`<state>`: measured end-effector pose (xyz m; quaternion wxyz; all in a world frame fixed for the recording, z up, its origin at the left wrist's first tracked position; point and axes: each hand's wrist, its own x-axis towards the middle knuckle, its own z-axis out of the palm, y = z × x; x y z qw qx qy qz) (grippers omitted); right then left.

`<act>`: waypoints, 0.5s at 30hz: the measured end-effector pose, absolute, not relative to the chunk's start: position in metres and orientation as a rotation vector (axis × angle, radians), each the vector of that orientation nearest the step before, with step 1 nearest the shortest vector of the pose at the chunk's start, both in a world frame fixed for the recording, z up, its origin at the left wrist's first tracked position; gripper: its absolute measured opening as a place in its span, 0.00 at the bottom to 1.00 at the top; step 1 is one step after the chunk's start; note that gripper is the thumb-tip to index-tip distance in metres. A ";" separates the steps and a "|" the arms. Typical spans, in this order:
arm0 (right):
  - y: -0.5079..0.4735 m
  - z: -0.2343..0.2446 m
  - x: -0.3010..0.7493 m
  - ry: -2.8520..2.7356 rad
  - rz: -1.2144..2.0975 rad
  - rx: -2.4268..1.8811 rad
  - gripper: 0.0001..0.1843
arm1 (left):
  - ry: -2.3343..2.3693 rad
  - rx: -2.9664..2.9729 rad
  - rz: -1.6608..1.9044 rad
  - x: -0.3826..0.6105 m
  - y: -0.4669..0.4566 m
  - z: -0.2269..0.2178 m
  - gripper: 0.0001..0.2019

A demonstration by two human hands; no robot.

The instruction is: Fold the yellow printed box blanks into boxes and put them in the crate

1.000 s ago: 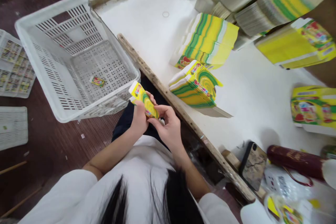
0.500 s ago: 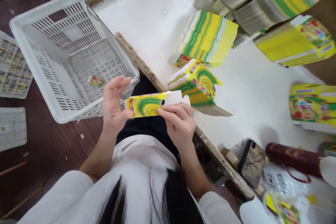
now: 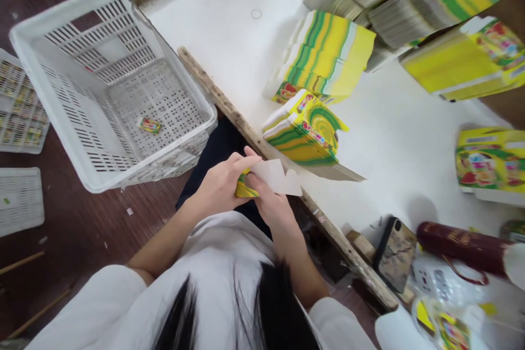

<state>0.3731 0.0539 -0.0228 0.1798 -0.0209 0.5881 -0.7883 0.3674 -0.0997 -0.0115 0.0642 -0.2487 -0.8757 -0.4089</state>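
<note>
A yellow-and-green printed cardboard box (image 3: 245,188) with white end flaps (image 3: 274,175) is pinched by the left hand (image 3: 221,181) and the right hand (image 3: 274,206), held over the lap beside the wooden near edge (image 3: 229,109) of the white tabletop (image 3: 221,22). By that edge, a yellow-and-green cardboard stack (image 3: 303,134) is placed; room is left to its left, towards a slotted white plastic basket (image 3: 98,181).
</note>
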 end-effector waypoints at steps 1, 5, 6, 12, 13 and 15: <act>0.054 -0.023 0.372 1.605 -2.214 -0.067 0.29 | -2.627 -0.765 -1.211 0.368 -0.100 -0.012 0.31; 0.057 -0.023 0.373 1.698 -2.251 -0.233 0.40 | -2.702 -0.740 -1.227 0.368 -0.101 -0.013 0.27; 0.057 -0.021 0.375 1.795 -2.234 -0.304 0.43 | -2.721 -0.744 -1.266 0.368 -0.101 -0.013 0.27; 0.063 -0.018 0.379 2.512 -1.975 -0.542 0.28 | -2.704 -0.617 -1.240 0.366 -0.099 -0.018 0.44; 0.064 -0.019 0.377 2.552 -2.008 -0.484 0.27 | -2.707 -0.565 -1.167 0.366 -0.099 -0.017 0.45; 0.066 -0.023 0.375 2.561 -2.078 -0.372 0.28 | -2.687 -0.458 -1.040 0.365 -0.101 -0.015 0.39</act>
